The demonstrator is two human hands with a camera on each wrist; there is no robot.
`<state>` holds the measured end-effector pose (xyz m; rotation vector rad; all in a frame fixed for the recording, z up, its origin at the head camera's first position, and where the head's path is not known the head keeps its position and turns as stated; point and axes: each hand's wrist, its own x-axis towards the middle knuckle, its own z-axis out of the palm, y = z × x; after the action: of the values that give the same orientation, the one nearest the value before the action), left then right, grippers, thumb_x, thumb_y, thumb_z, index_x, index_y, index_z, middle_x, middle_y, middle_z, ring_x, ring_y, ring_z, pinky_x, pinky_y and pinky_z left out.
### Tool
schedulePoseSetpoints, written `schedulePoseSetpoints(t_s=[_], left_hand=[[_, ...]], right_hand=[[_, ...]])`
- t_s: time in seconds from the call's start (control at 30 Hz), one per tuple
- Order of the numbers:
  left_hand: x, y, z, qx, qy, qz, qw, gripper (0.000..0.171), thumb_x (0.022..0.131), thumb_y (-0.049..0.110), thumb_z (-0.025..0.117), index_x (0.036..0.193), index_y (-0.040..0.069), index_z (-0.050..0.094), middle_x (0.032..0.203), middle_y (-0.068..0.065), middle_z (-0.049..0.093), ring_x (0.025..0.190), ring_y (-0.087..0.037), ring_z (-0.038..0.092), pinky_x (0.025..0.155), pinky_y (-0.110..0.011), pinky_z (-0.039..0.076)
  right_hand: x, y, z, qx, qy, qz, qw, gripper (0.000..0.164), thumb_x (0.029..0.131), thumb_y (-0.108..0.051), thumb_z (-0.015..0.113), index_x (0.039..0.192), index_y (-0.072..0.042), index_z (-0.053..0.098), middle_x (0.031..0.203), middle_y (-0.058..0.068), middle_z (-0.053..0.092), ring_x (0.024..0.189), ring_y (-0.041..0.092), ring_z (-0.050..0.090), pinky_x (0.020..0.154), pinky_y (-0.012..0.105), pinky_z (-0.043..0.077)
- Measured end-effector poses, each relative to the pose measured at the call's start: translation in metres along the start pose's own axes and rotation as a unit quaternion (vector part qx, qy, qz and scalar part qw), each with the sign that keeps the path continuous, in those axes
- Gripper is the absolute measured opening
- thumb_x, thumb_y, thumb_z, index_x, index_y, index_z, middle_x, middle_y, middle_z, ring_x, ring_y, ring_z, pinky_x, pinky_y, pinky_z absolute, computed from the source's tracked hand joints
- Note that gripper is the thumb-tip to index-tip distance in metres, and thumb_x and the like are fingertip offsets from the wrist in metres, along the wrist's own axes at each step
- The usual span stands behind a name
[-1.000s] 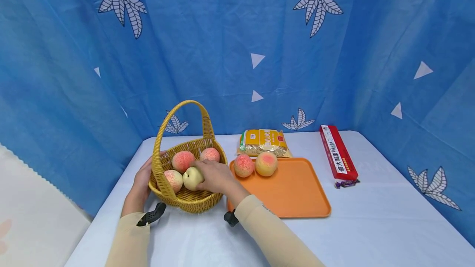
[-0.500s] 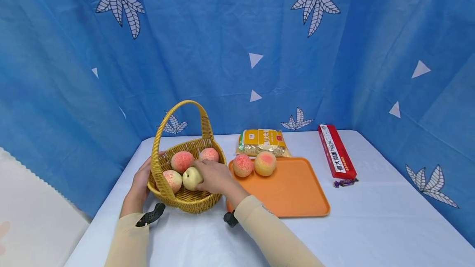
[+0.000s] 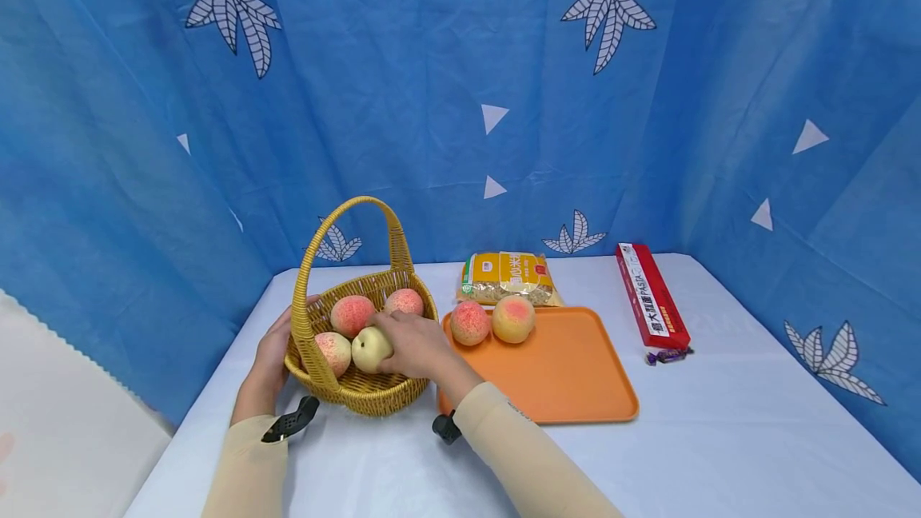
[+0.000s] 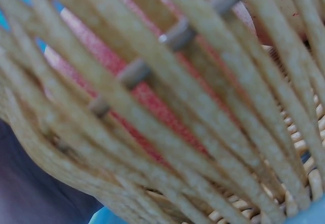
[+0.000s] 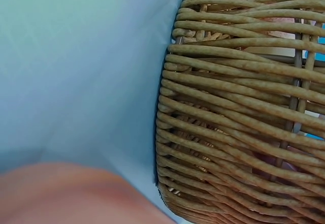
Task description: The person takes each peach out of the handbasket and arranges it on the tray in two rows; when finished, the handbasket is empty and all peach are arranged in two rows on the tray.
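One left hand (image 3: pixel 272 352) lies against the basket's (image 3: pixel 377 402) left side; its fingers are mostly hidden, so their grip cannot be told. The basket contains, left to right, a pale pink peach (image 3: pixel 334 354), a redder peach (image 3: pixel 352 316), a yellow fruit (image 3: pixel 370 350) and a back peach (image 3: pixel 404 301). The yellow fruit, roundish with no clear long axis, sits just left of the nearer right hand (image 3: pixel 417 344), whose fingers curl round it. Further right, the orange tray (image 3: pixel 557 378) bears a speckled peach (image 3: pixel 470 323) and a yellow peach (image 3: pixel 513 320).
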<state>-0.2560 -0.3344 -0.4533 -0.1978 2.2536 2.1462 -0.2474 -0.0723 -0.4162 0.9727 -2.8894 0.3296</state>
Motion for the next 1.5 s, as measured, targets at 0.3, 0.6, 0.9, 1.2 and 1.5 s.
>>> schedulePoseSetpoints(t_s=[0.3, 0.6, 0.9, 1.2, 1.5], left_hand=[[0.001, 0.0, 0.001, -0.004, 0.005, -0.007, 1.0, 0.047, 0.11, 0.037, 0.024, 0.155, 0.031, 0.036, 0.168, 0.0, 0.018, 0.155, -0.022, 0.012, 0.126, -0.048, 0.011], [-0.001, 0.002, 0.001, -0.011, 0.004, -0.009, 0.9999, 0.047, 0.109, 0.038, 0.027, 0.155, 0.031, 0.037, 0.169, 0.001, 0.017, 0.156, -0.023, 0.011, 0.127, -0.048, 0.01], [-0.001, 0.002, 0.001, -0.005, 0.002, 0.005, 1.0, 0.048, 0.11, 0.035, 0.024, 0.156, 0.027, 0.035, 0.168, -0.002, 0.018, 0.155, -0.023, 0.012, 0.126, -0.049, 0.011], [-0.002, 0.002, 0.002, -0.006, 0.011, -0.014, 0.9998, 0.047, 0.109, 0.036, 0.026, 0.155, 0.031, 0.037, 0.169, 0.004, 0.014, 0.156, -0.021, 0.01, 0.127, -0.047, 0.009], [-0.002, 0.002, 0.002, -0.008, 0.008, -0.009, 0.9999, 0.047, 0.109, 0.039, 0.029, 0.154, 0.031, 0.038, 0.168, 0.001, 0.018, 0.155, -0.022, 0.013, 0.126, -0.047, 0.011]], right_hand=[[-0.001, 0.001, -0.001, 0.014, 0.014, -0.003, 1.0, 0.066, 0.083, -0.049, 0.078, 0.141, -0.036, 0.048, 0.129, -0.007, 0.062, 0.118, 0.014, 0.061, 0.088, 0.033, 0.052], [-0.004, 0.003, -0.002, 0.036, 0.025, -0.008, 0.999, 0.066, 0.084, -0.05, 0.077, 0.141, -0.037, 0.047, 0.133, -0.008, 0.06, 0.119, 0.014, 0.06, 0.089, 0.034, 0.052], [-0.006, 0.004, -0.003, 0.055, 0.037, -0.009, 0.998, 0.067, 0.085, -0.053, 0.075, 0.142, -0.037, 0.045, 0.127, -0.007, 0.061, 0.114, 0.014, 0.061, 0.087, 0.035, 0.052], [-0.007, 0.007, 0.002, 0.073, 0.046, -0.008, 0.996, 0.067, 0.084, -0.054, 0.075, 0.142, -0.039, 0.044, 0.13, -0.008, 0.059, 0.115, 0.013, 0.06, 0.088, 0.036, 0.052], [-0.01, 0.007, 0.0, 0.11, 0.052, 0.0, 0.993, 0.071, 0.084, -0.053, 0.076, 0.144, -0.041, 0.042, 0.148, -0.014, 0.05, 0.132, 0.013, 0.053, 0.099, 0.041, 0.05]])
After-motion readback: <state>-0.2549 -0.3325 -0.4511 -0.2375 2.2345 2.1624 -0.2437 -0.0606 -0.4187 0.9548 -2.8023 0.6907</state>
